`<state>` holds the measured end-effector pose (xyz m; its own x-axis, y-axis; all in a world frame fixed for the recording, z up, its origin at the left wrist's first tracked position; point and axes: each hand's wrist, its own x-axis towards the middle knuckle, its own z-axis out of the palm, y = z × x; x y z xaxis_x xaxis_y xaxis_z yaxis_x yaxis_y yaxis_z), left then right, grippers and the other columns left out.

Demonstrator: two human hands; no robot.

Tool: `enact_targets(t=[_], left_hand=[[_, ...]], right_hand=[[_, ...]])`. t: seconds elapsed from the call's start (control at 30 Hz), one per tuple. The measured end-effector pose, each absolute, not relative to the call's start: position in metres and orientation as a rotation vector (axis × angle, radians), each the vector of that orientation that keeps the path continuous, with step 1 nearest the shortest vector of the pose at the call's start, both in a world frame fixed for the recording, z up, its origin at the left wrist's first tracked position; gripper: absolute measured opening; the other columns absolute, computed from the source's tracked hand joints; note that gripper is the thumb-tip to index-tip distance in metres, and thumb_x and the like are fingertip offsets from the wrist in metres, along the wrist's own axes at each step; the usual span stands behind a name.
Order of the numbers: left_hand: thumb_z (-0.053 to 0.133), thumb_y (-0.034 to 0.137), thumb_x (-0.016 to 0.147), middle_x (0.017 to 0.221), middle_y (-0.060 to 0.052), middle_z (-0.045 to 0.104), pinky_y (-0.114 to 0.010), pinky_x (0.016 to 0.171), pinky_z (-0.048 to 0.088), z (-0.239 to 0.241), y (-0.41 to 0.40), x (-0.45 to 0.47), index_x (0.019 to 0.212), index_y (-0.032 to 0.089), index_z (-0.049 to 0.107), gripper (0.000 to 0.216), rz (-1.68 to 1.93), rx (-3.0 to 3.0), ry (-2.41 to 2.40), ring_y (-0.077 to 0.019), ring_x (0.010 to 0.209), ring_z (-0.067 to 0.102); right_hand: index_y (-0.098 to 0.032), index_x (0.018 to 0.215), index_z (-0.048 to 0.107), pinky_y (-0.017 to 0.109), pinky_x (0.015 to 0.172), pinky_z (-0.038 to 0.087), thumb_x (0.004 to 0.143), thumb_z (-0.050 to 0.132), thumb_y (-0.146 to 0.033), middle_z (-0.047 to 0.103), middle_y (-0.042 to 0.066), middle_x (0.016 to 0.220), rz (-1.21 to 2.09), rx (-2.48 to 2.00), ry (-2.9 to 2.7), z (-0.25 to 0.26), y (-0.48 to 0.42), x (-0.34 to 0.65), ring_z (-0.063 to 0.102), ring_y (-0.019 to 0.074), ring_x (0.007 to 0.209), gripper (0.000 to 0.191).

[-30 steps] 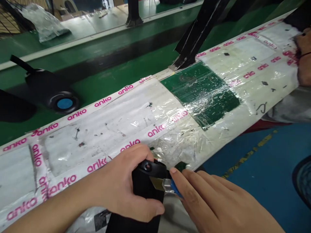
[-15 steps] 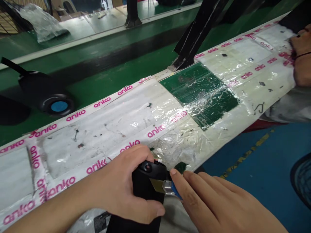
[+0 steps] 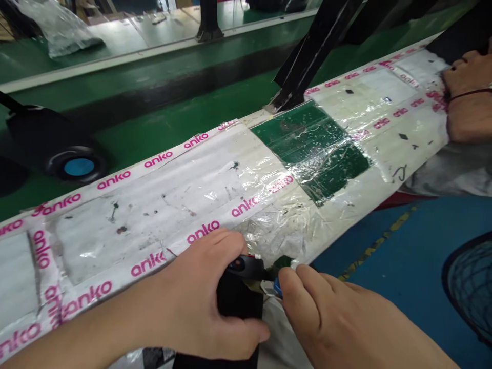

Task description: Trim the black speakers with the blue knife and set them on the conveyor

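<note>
My left hand (image 3: 200, 300) is closed around a black piece, thumb in front and fingers behind. Its top is a hard plastic end (image 3: 251, 267) with a round hole, and flat black material (image 3: 240, 302) hangs below. My right hand (image 3: 326, 312) grips a blue box cutter (image 3: 277, 287), mostly hidden by the fingers. The cutter's metal nose (image 3: 268, 288) is just below the right end of the plastic part; its blade is blurred against the black material, and I cannot tell how deep it sits. Both hands are at the near edge of a white-covered ledge (image 3: 184, 184).
Beyond the ledge runs a green belt (image 3: 154, 128) carrying a black part with a blue disc (image 3: 79, 166). A slanted black post (image 3: 311, 56) rises behind the ledge. At right are another person's hand (image 3: 467, 102) and a black mesh basket (image 3: 471, 287). A plastic bag (image 3: 63, 31) lies at far left.
The cutter has moved up and slightly right, and less of its blade shows. My right fingers are more curled. The plastic end has tipped, and the whole view has shifted slightly.
</note>
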<state>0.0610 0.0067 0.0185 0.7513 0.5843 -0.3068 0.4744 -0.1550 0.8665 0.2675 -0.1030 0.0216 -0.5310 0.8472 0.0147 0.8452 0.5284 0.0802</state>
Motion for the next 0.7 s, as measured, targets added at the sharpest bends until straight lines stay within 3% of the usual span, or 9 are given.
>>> enact_targets(t=[0.2, 0.33, 0.5, 0.6, 0.7], left_hand=[[0.076, 0.033, 0.066, 0.081, 0.0, 0.056, -0.032, 0.06, 0.039, 0.018, 0.002, 0.064, 0.074, 0.023, 0.044, 0.034, 0.097, 1.841, 0.873, -0.0201, 0.07, 0.052], [0.075, 0.035, 0.068, 0.075, 0.002, 0.052, -0.031, 0.057, 0.037, 0.018, -0.002, 0.067, 0.072, 0.023, 0.042, 0.035, 0.132, 1.901, 0.902, -0.0183, 0.065, 0.049], [0.075, 0.038, 0.07, 0.074, 0.002, 0.05, -0.031, 0.057, 0.036, 0.018, -0.007, 0.067, 0.073, 0.023, 0.044, 0.035, 0.194, 1.928, 0.914, -0.018, 0.065, 0.048], [0.074, 0.039, 0.07, 0.078, 0.001, 0.052, -0.034, 0.062, 0.04, 0.016, -0.012, 0.066, 0.075, 0.023, 0.045, 0.034, 0.229, 1.923, 0.925, -0.0202, 0.07, 0.05], [0.074, 0.033, 0.066, 0.086, -0.001, 0.054, -0.039, 0.069, 0.047, 0.015, -0.015, 0.062, 0.084, 0.023, 0.047, 0.034, 0.273, 1.863, 0.939, -0.0238, 0.079, 0.054]], right_hand=[[-0.022, 0.092, 0.054, 0.035, 0.036, 0.033, 0.061, 0.052, -0.003, 0.057, -0.002, 0.06, -0.19, 1.664, 2.691, 0.038, -0.09, 0.263, 0.054, 0.0183, 0.037, 0.036], [-0.021, 0.092, 0.058, 0.036, 0.041, 0.031, 0.058, 0.057, -0.002, 0.057, -0.003, 0.059, -0.211, 1.439, 2.743, 0.049, -0.079, 0.269, 0.053, 0.0183, 0.04, 0.039], [-0.024, 0.089, 0.052, 0.037, 0.042, 0.022, 0.072, 0.051, -0.003, 0.057, -0.003, 0.064, -0.149, 1.472, 2.756, 0.054, -0.083, 0.281, 0.049, 0.0182, 0.039, 0.027], [-0.021, 0.1, 0.055, 0.033, 0.045, 0.032, 0.086, 0.046, -0.006, 0.058, -0.001, 0.068, -0.077, 1.704, 2.787, 0.047, -0.096, 0.284, 0.052, 0.0178, 0.047, 0.022], [-0.02, 0.111, 0.06, 0.03, 0.051, 0.039, 0.093, 0.059, -0.024, 0.061, 0.001, 0.073, -0.265, 1.951, 2.716, 0.036, -0.107, 0.283, 0.055, 0.0188, 0.057, 0.018]])
